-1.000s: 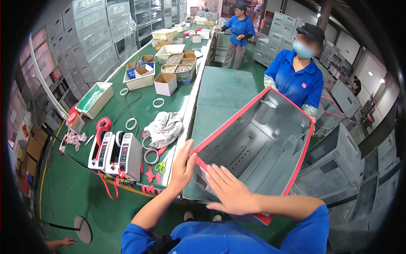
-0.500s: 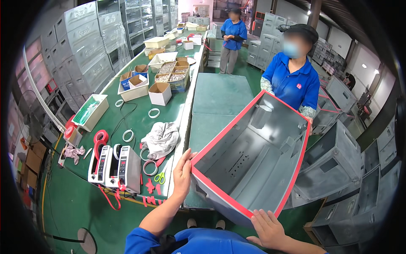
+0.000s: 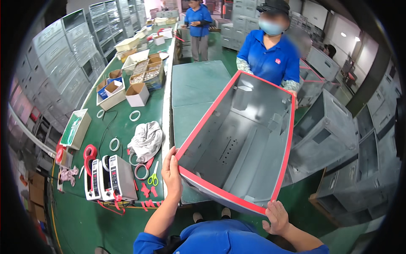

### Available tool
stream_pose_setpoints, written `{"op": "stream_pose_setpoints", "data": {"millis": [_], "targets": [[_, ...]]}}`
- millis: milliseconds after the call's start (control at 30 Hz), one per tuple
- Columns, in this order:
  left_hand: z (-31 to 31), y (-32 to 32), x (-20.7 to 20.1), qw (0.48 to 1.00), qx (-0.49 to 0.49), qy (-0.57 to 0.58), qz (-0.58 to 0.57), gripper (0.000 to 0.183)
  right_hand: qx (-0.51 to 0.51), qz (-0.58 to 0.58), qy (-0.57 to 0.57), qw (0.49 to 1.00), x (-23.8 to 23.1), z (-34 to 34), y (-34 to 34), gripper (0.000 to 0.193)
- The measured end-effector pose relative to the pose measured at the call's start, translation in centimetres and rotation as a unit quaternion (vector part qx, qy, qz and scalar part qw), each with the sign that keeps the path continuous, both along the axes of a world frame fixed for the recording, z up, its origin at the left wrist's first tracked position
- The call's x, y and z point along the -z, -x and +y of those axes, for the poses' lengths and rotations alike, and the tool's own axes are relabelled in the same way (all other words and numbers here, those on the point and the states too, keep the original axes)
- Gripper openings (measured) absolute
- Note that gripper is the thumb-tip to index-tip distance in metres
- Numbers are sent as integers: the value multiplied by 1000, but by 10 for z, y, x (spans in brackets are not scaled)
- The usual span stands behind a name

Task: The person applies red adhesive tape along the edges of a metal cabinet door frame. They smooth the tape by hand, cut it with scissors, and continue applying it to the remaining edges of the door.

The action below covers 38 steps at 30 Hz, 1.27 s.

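Observation:
A large grey metal box (image 3: 249,169), its open side facing up and its rim edged with red tape, is held at a slant in front of me. My left hand (image 3: 172,171) grips its near left corner. My right hand (image 3: 277,216) presses on the near right corner, fingers against the taped rim and thumb apart. At the far end a co-worker in a blue shirt (image 3: 270,57) holds the box too, one hand showing beside the far right corner. The undersides of my fingers are hidden.
To the left, a green workbench (image 3: 127,169) carries two tape dispensers (image 3: 120,180), tape rolls, green scissors (image 3: 153,179), a crumpled white cloth (image 3: 146,137) and bins of small parts. Another grey box (image 3: 325,131) stands at right. A second person (image 3: 198,27) is farther back.
My view has shifted, so the bench and box sit farther left. The box is still between me and the co-worker. My right hand has moved to the outer side of its corner.

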<state>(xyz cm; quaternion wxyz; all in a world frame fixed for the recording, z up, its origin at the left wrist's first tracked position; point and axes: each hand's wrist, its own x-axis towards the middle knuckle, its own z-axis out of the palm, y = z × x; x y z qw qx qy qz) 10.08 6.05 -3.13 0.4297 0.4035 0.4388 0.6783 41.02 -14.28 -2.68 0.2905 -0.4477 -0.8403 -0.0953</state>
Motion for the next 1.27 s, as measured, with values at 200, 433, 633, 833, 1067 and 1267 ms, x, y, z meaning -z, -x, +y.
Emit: {"op": "stream_pose_setpoints", "data": {"millis": [200,433,633,833,1067,1267], "targets": [[7,-4,-3,999,6,-33,-20,39,-4,57,-31,998,13,0,0,37],[13,-10,-7,995,7,-26,-98,42,36,186,-172,967,70,33,21,30],[59,-20,-11,997,-2,2,-80,41,66,210,-194,956,68,94,19,40],[142,-8,14,996,8,12,-92,53,18,235,-165,958,50,193,-5,43],[72,-21,77,990,13,22,135,53,135,361,6,923,58,210,-25,50],[-15,-21,121,957,69,0,283,40,228,451,38,862,182,106,-40,24]]}}
